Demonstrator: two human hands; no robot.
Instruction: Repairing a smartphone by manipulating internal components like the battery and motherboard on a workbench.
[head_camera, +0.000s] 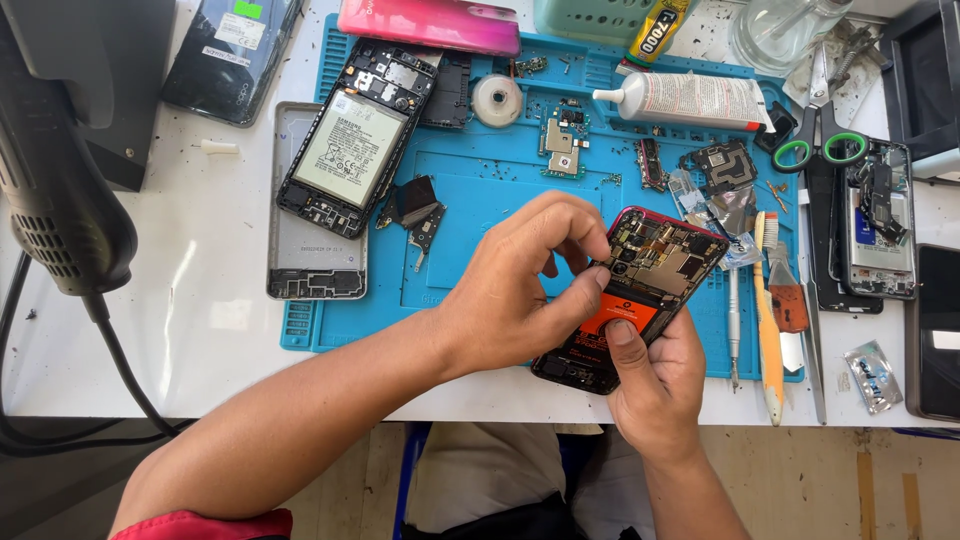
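I am holding an opened phone (640, 300) with a glossy red plastic rim, bare metal shields and a smooth orange battery label; it is hovering over a matt blue rubbery mat (480, 200), beside a tube (690, 100) of smooth white plastic and green-handled metal scissors (820, 130)

a white workbench (215, 330) carries a blue repair mat (480, 190) at its centre. left of the mat lie a grey phone frame (305, 260), a small white peg (218, 147) and a dark phone (228, 60). right of the mat sit green-handled scissors (820, 130), an opened phone (878, 225), a foil sachet (872, 375) and a black device (935, 330).
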